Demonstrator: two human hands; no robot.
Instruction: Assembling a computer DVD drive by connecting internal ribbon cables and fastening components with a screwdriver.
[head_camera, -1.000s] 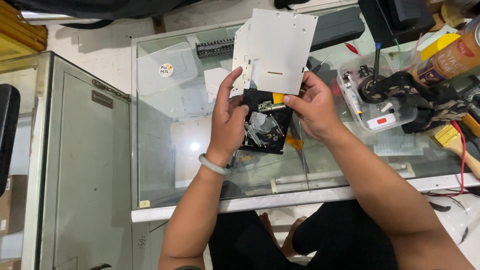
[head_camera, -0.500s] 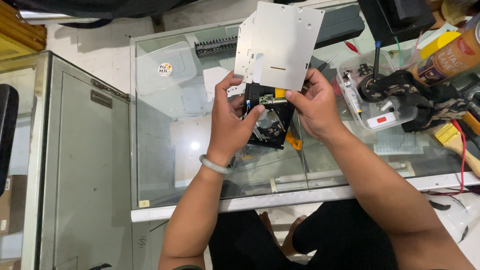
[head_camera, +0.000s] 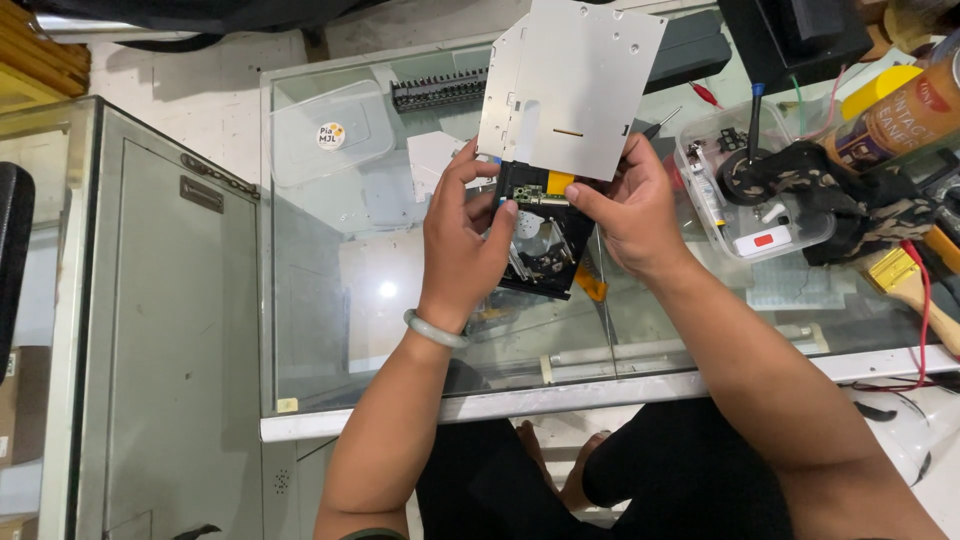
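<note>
Both hands, left hand (head_camera: 462, 240) and right hand (head_camera: 632, 205), pinch the black slim optical drive (head_camera: 545, 250), whose loosened grey metal cover (head_camera: 572, 85) could slip off.

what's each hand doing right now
Left hand: closed on the black drive, lower left side.
Right hand: closed on the drive where its grey cover meets it.

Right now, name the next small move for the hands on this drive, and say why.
Probably slide the silver metal cover farther off the black drive body. The cover already sits mostly past the body, exposing the mechanism, while the left hand and right hand grip the body.
</note>
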